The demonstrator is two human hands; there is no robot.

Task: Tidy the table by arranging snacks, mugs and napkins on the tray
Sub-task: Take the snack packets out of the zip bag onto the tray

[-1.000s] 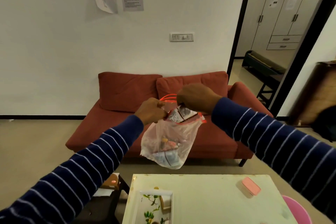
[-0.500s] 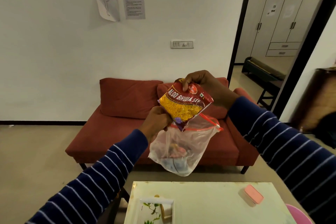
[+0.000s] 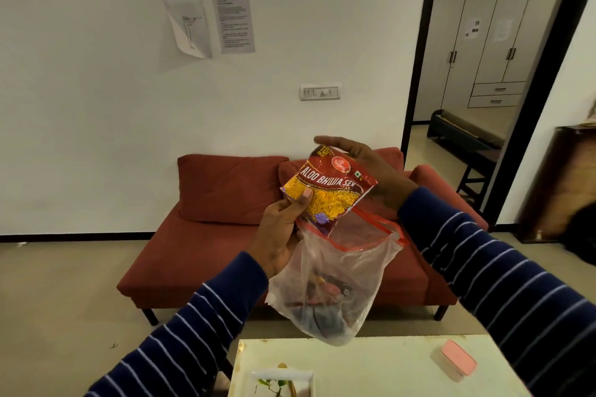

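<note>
A red and yellow snack packet (image 3: 329, 190) is held up in the air in front of me. My left hand (image 3: 277, 235) pinches its lower left corner with the thumb on the front, and the same hand grips the rim of a clear plastic bag (image 3: 335, 284) that hangs below with more snacks inside. My right hand (image 3: 377, 171) lies flat behind the packet with its fingers stretched out and no thumb on the front. A white tray (image 3: 280, 373) with a leaf pattern shows at the bottom edge, on the table.
The white table (image 3: 371, 364) is below the bag, with a small pink-lidded box (image 3: 456, 361) at its right. A red sofa (image 3: 225, 203) stands against the wall behind. A doorway opens at the right.
The packet came up out of the bag in my right hand. Now my left thumb has taken its corner and my right fingers have opened out behind it.
</note>
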